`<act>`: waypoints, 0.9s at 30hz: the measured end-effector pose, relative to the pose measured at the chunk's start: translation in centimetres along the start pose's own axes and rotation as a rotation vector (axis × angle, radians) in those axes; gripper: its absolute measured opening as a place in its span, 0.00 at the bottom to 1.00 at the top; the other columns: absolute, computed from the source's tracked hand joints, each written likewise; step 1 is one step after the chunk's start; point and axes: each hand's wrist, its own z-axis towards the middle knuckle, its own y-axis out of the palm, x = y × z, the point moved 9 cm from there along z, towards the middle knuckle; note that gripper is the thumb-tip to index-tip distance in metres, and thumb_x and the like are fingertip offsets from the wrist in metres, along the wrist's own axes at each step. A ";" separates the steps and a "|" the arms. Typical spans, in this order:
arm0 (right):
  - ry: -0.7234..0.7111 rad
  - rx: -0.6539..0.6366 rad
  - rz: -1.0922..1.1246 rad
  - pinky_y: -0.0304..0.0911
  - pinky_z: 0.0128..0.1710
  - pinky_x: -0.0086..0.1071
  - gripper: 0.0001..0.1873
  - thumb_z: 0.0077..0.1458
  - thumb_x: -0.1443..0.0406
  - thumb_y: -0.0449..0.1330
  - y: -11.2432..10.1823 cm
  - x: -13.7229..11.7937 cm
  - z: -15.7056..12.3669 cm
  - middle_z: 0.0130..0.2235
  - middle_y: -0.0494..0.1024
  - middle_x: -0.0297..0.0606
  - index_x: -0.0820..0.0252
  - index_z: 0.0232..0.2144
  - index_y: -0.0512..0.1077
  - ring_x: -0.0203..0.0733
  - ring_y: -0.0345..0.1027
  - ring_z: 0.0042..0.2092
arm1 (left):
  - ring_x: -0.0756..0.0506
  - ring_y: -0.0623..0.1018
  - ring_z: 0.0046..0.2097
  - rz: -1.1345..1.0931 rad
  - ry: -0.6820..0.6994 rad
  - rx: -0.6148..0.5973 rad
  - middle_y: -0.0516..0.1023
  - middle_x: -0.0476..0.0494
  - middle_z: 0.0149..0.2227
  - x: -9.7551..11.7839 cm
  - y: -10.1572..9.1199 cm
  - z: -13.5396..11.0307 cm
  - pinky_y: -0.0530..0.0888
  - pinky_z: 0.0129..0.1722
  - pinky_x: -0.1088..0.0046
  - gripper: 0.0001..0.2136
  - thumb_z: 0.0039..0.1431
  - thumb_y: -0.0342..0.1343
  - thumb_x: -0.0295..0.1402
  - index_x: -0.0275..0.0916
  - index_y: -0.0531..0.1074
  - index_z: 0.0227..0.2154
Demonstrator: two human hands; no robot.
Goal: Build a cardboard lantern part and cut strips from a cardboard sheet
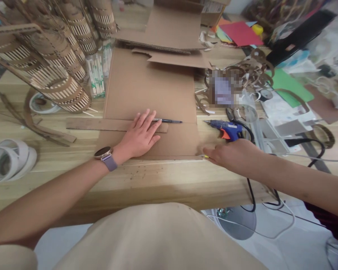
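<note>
My left hand (139,135) lies with its fingers spread on a narrow cardboard strip (98,124) and on the large brown cardboard sheet (150,88) under it. A dark pen (169,120) lies on the sheet, its rear end at my index finger. At the sheet's right front corner, my right hand (224,154) is closed round a small yellow thing (206,156). Only a bit of it shows at my fingertips, so its kind is hidden. A blue hot glue gun (227,128) with an orange trigger lies just beyond that hand.
Bamboo-stick and cardboard cylinders (70,93) crowd the left, beside packets of sticks (95,75). White tape rolls (9,161) sit near left. Folded cardboard (171,28) stands behind the sheet. Cardboard rings (256,67), coloured paper (239,33) and black cables (250,191) fill the right.
</note>
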 end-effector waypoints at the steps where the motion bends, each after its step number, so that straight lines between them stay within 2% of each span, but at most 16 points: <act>1: 0.009 -0.025 -0.001 0.44 0.23 0.32 0.16 0.66 0.65 0.46 0.4 0.3 -0.2 0.25 0.78 0.41 0.58 0.47 0.72 0.43 0.69 0.25 | 0.31 0.48 0.70 0.001 -0.003 -0.005 0.50 0.28 0.69 0.0 0.0 0.0 0.48 0.66 0.43 0.23 0.68 0.46 0.38 0.34 0.60 0.63; 6: 0.032 -0.128 0.020 0.42 0.23 0.30 0.18 0.68 0.62 0.43 1.5 0.7 -0.7 0.28 0.79 0.42 0.60 0.42 0.72 0.38 0.65 0.24 | 0.31 0.48 0.70 -0.001 0.002 0.005 0.51 0.28 0.69 0.0 0.0 0.0 0.48 0.66 0.43 0.23 0.68 0.46 0.38 0.34 0.60 0.63; 11: 0.009 -0.089 0.043 0.41 0.24 0.29 0.18 0.67 0.58 0.45 1.7 1.6 -1.0 0.28 0.79 0.40 0.57 0.42 0.73 0.38 0.64 0.24 | 0.30 0.51 0.70 -0.013 0.016 0.072 0.54 0.27 0.68 0.0 -0.1 -0.1 0.50 0.66 0.41 0.23 0.68 0.47 0.39 0.34 0.62 0.62; 15: 0.067 -0.085 0.083 0.40 0.24 0.30 0.19 0.66 0.54 0.49 1.0 3.5 -1.8 0.28 0.79 0.41 0.55 0.46 0.74 0.38 0.66 0.24 | 0.31 0.51 0.70 -0.074 -0.002 0.111 0.55 0.27 0.68 0.0 -0.4 0.0 0.50 0.65 0.41 0.22 0.67 0.47 0.37 0.35 0.62 0.61; 17: 0.093 -0.061 0.102 0.40 0.23 0.30 0.19 0.66 0.53 0.49 -0.1 3.5 -1.6 0.29 0.80 0.40 0.56 0.45 0.73 0.39 0.68 0.25 | 0.31 0.51 0.70 -0.102 -0.014 0.110 0.55 0.26 0.67 -0.1 -0.5 0.0 0.51 0.66 0.42 0.21 0.68 0.46 0.37 0.33 0.63 0.60; 19: 0.066 -0.024 0.105 0.38 0.22 0.30 0.18 0.66 0.54 0.48 -1.7 1.8 -0.6 0.31 0.81 0.40 0.57 0.43 0.73 0.39 0.69 0.26 | 0.32 0.52 0.69 -0.137 -0.022 0.115 0.57 0.26 0.67 -0.4 -0.7 0.1 0.51 0.66 0.42 0.21 0.69 0.43 0.37 0.32 0.63 0.59; 22: -0.033 0.003 0.137 0.38 0.22 0.30 0.17 0.67 0.57 0.46 -4.0 -2.6 2.0 0.32 0.81 0.41 0.60 0.45 0.70 0.41 0.71 0.27 | 0.35 0.54 0.69 -0.223 -0.045 0.179 0.61 0.29 0.65 -1.2 -1.5 -0.1 0.53 0.66 0.44 0.19 0.70 0.40 0.36 0.34 0.64 0.58; 24: -0.103 0.035 0.189 0.41 0.22 0.30 0.17 0.68 0.58 0.46 -5.8 -5.6 4.0 0.32 0.81 0.41 0.61 0.45 0.70 0.43 0.73 0.28 | 0.38 0.57 0.68 -0.296 -0.071 0.249 0.65 0.31 0.63 -2.0 -2.2 -0.3 0.56 0.66 0.47 0.18 0.70 0.39 0.36 0.35 0.64 0.57; 27: -0.143 0.055 0.214 0.48 0.24 0.30 0.16 0.68 0.59 0.47 -7.7 -8.7 6.6 0.31 0.82 0.42 0.61 0.46 0.70 0.45 0.75 0.31 | 0.40 0.62 0.66 -0.395 -0.100 0.328 0.68 0.32 0.60 -2.8 -2.9 -0.7 0.59 0.65 0.51 0.17 0.70 0.39 0.35 0.34 0.65 0.55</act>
